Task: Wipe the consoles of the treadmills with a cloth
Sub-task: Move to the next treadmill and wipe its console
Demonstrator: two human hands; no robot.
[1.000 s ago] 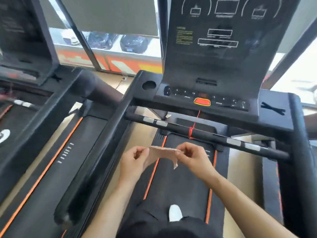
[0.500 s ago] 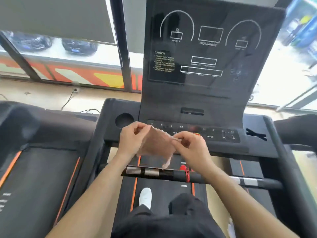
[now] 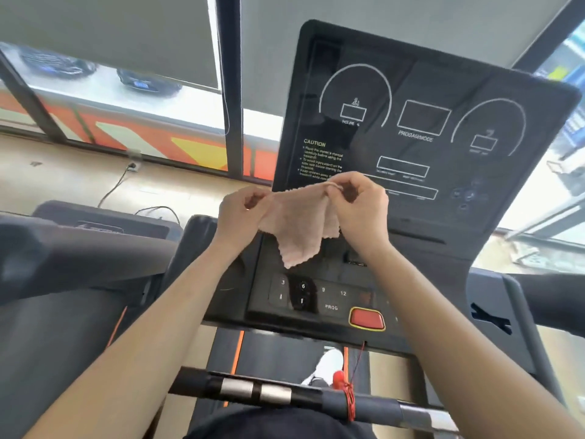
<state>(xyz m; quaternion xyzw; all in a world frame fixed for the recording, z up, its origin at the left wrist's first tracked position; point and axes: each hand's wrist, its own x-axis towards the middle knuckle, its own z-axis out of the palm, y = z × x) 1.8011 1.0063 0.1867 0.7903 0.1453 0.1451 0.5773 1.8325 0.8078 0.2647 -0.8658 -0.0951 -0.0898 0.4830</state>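
Both hands hold a small cloth (image 3: 297, 226) in the air in front of the treadmill console (image 3: 421, 74), just above its button panel (image 3: 316, 299). The cloth is pale pink, soft and nubby like terry, with a wavy, zigzag edge. It hangs slack between the hands, and 1 corner droops to a point over the keys. Whether it touches the console cannot be told.

The left hand (image 3: 240, 210) is curled and pinches the cloth's left edge between thumb and fingers. The right hand (image 3: 361, 204), also curled, pinches the upper right corner between thumb and forefinger, slightly higher than the left.

The console is a tall, flat, glossy black slab with rounded corners. It is printed in thin white lines with 2 arcs, several rectangles and a block of CAUTION text. The button panel below it is sloped matte black, with flat keys marked 3, 6, 9, 12 and PROG. Beside them sits a rounded red button (image 3: 367, 318) with a yellow rim.

A thin red cord (image 3: 349, 400) runs down from the panel and is wound around the round black handlebar (image 3: 373, 407), which carries 2 shiny metal sleeves. Under the bar lies the dark belt (image 3: 278, 353) with orange edge stripes, and a white shoe (image 3: 326, 365) stands on it.

A second treadmill (image 3: 79, 258) of dark grey plastic stands to the left. Beyond are windows with grey roller blinds (image 3: 110, 33).
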